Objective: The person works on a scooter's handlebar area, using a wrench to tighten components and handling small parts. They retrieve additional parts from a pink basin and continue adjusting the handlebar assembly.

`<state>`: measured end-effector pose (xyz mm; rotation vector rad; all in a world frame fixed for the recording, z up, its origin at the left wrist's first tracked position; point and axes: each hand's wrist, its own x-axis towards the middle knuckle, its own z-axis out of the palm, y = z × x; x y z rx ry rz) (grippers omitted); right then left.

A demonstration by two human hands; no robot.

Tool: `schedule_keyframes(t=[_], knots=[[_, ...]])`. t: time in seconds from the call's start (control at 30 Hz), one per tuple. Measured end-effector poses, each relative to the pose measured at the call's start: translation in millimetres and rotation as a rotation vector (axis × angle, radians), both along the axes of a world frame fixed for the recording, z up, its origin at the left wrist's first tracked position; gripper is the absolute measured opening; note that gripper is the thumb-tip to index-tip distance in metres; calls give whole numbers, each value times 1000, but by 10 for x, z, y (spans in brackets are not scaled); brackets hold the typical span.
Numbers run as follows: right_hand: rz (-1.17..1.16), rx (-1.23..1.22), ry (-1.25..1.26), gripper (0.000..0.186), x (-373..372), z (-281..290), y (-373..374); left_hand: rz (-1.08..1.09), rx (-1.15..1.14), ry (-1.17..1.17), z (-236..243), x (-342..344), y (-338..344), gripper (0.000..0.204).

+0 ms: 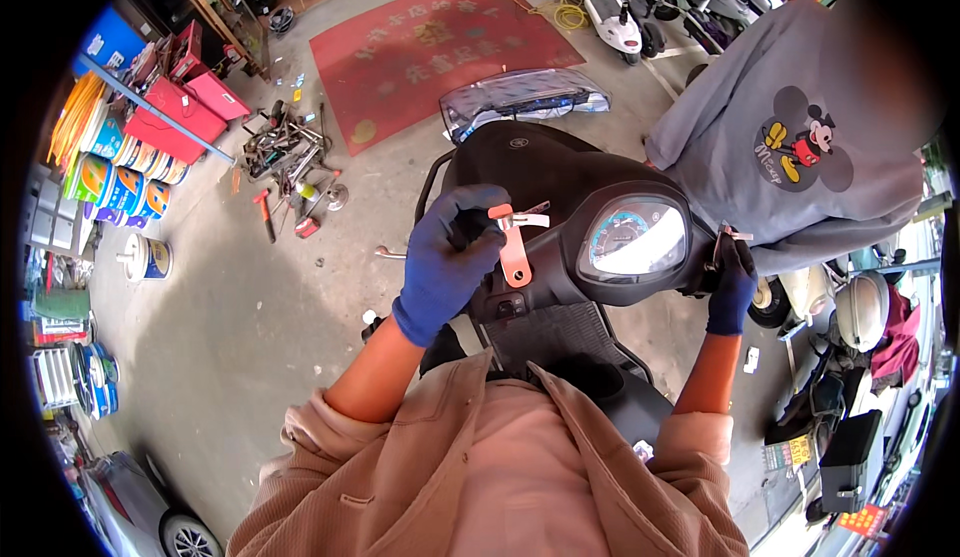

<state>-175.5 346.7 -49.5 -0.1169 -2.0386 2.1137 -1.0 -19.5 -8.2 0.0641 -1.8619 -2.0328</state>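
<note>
Left hand [447, 262]: curled beside orange flat piece [514, 259]; whether gripped cannot be told.
Right hand [736, 282]: wrapped around scooter handlebar [711, 269].

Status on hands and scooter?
Blue-gloved left hand at orange flat piece. Blue-gloved right hand at right handlebar of black scooter. Grey-sweatshirted person close by.

Flat orange piece [516, 257] sits left of the dial [634, 240] on the upright black scooter [525, 162], slightly tilted, dark round hole near its lower end, pale metal strip [531, 220] sticking out rightward near its top.
</note>
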Motion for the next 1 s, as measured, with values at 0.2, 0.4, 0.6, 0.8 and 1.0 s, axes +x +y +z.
schedule_keyframes(t=[0.2, 0.4, 0.6, 0.8, 1.0], knots=[[-58, -24, -35, 20, 36, -9, -25, 33, -52, -3, -2, 10, 56, 39], [4, -9, -126, 29, 19, -50, 98, 69, -105, -13, -19, 4, 57, 38], [14, 18, -103, 29, 48, -17, 62, 78, -190, -47, -34, -14, 27, 38], [23, 25, -84, 29, 28, -26, 64, 68, -149, -22, -34, -7, 39, 38], [-5, 0, -99, 30, 38, -10, 49, 71, -115, 29, -49, -23, 39, 37]])
